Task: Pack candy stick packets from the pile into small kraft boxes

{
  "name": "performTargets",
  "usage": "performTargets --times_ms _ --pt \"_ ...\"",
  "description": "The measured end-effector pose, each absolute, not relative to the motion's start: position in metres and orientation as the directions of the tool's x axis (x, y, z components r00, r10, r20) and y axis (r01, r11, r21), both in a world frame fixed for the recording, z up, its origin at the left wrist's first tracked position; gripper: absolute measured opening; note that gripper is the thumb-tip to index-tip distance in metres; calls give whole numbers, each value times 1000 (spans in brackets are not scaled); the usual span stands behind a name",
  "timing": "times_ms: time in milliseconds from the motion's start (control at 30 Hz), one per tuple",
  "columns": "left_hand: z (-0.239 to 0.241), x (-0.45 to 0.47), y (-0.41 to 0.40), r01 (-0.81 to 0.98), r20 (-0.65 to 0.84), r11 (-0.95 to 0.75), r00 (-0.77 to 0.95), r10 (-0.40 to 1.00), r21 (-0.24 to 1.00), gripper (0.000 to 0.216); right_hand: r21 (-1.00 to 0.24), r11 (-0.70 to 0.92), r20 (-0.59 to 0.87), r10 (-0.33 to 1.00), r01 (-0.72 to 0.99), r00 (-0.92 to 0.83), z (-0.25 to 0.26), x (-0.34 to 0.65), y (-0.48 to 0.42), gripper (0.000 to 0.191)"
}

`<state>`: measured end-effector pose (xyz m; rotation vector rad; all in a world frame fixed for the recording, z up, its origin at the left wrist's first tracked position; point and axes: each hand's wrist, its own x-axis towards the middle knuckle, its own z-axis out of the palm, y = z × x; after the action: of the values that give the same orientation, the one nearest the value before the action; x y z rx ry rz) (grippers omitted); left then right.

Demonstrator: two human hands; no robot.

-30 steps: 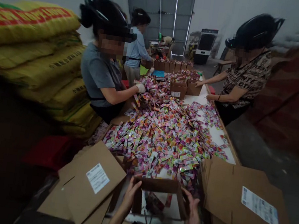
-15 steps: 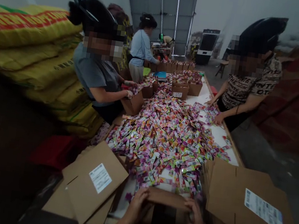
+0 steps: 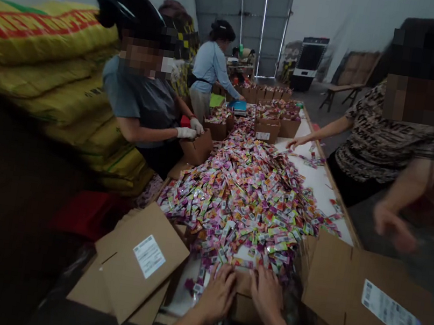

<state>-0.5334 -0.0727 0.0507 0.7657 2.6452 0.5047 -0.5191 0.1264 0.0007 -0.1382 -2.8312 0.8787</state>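
Observation:
A brown cardboard box is at the table's near end, right in front of me. My left hand is closed over the left part of its far flap, fingers pointing away from me. On the right part of the same flap, my right hand grips in like manner, thumb inward. My head or body hides the box's near side. Just beyond my fingertips begins a large heap of small, colourful printed sachets, mostly pink, purple and green.
Flattened labelled cartons lie to my left and right. Filled boxes stand farther down the white table. A gloved co-worker handles a box at left; another person reaches in at right. Yellow sacks are stacked at left.
My hands have moved from the box's sides inward onto its far flap, which is folded lower. The person at right has come nearer, one arm swinging beside the table.

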Motion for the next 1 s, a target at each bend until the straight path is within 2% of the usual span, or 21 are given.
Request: performTargets --times_ms 100,167,333,467,533,600,667,733,800,867,900,933,1000 --pt "24 -520 -75 551 -176 731 -737 652 402 86 -512 850 279 23 -128 -960 -16 -524 96 31" --pt "16 -513 -79 589 -155 715 -721 675 376 106 -483 848 322 -60 -219 -945 -30 -518 86 32" --pt "18 -511 -82 628 -137 706 -707 693 328 123 -508 828 323 -71 -236 -944 -55 -507 79 36" --pt "19 -516 -83 644 -152 678 -676 721 355 125 -632 744 283 -38 -216 -958 -44 -513 79 35" --pt "20 -519 -80 651 -189 656 -640 745 382 123 -761 630 231 37 -157 -972 -28 -515 89 35" --pt "23 -526 -71 681 -217 601 -568 794 419 115 -872 487 153 183 -46 -971 -7 -514 108 34" --pt "35 -536 -59 704 -223 532 -489 844 471 108 -920 385 79 358 70 -930 13 -512 136 35" --pt "54 -547 -52 669 -235 525 -479 846 526 104 -926 346 43 497 152 -867 27 -510 169 38" --pt "79 -551 -58 556 -279 628 -586 761 544 102 -929 318 47 612 192 -789 32 -510 198 40" --pt "103 -542 -85 375 -303 777 -765 567 506 101 -923 326 89 696 203 -713 22 -510 209 41" --pt "113 -531 -105 269 -259 841 -869 422 470 96 -910 361 123 706 204 -697 12 -510 205 40" --pt "121 -517 -128 154 -219 881 -937 274 447 93 -887 417 155 674 198 -722 0 -510 192 38" --pt "131 -482 -176 -114 -152 881 -987 -49 459 79 -812 570 194 461 122 -866 -27 -508 146 32"
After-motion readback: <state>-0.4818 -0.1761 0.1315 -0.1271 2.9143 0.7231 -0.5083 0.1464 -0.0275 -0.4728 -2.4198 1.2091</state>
